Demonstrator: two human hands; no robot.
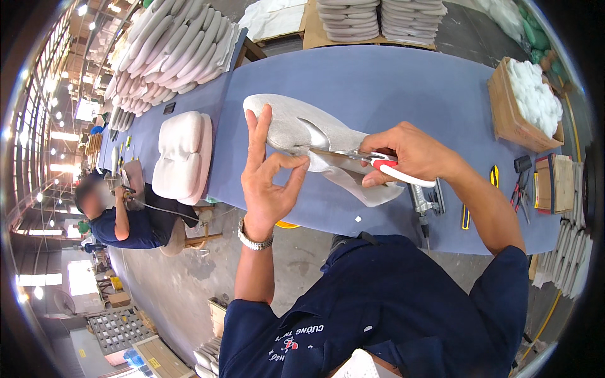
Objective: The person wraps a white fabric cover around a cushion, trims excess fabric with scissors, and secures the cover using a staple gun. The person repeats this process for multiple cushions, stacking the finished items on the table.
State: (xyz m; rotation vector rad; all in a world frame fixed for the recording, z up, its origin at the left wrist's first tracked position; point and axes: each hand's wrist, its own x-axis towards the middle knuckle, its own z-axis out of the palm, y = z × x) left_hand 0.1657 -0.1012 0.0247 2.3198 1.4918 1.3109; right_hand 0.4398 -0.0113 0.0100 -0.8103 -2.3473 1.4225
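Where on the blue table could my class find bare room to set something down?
The blue table looks bare between the grey padded piece and the cardboard box, beyond the right hand. A strip lies between that piece and the two-lobed cushion. Crowded: the near right edge, with metal tool, yellow knife and pliers.

Scissors (382, 162) in right hand (411, 153), left hand (267, 194) pinching fabric (338, 137) — blue table (428, 88)

one white-handled pair of scissors (383, 160), one wristwatch (255, 237)

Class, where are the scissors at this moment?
In the head view, right of centre, the scissors are in the right hand, blades pointing left across the grey fabric piece.
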